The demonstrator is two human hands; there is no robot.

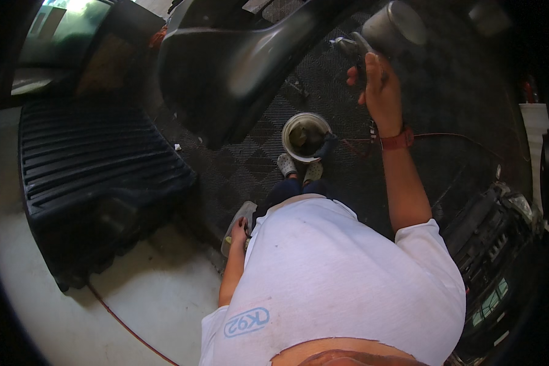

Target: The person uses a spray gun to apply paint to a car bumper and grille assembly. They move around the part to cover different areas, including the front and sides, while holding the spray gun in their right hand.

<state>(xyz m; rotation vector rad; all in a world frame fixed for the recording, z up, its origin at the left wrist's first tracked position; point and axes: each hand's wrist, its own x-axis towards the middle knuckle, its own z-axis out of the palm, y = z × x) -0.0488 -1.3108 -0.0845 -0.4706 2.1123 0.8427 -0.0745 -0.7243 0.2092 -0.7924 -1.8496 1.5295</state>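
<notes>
Upper right, my right hand (381, 91) grips what looks like a spray gun (381, 25), near a dark curved panel (226, 67) at upper centre. Likely I'm coating it; next calls for an even pass. Below centre, my left hand's (240, 230) grip I cannot tell.

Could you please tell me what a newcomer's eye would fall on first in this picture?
Probably the white shirt, filling the lower middle. Next comes the large dark curved panel at the top, with a black ribbed panel to the left. The right hand, up at the upper right, holds a metal tool beside a silver cylinder, while a bucket stands near the middle.
</notes>
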